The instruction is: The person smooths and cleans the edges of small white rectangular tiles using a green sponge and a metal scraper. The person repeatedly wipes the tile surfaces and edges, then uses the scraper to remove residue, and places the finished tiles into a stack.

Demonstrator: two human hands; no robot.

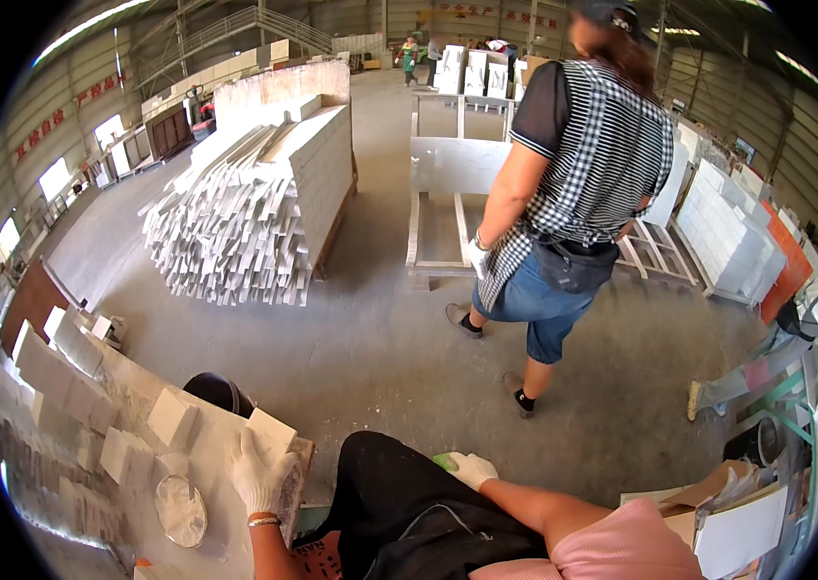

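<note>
My left hand (262,476), in a whitish work glove, is at the right edge of a dusty worktable (225,517). Its fingers and thumb are around the lower corner of a pale stone tile (272,437). On my dark-clothed lap rests my right hand (472,470), also gloved, with its fingers curled. Something small and green (444,462) shows at those fingertips; whether it is held or part of the glove is unclear. Left of my left hand are a round pale disc (181,510) with a piece on it and another cream tile (173,418).
Several stone pieces (66,372) line the table's left side, and a black bucket (218,391) stands behind it. A co-worker (583,174) stands ahead, near a metal rack (460,166). A large stack of pale strips (254,203) occupies the floor. Another person (815,314) bends at the right.
</note>
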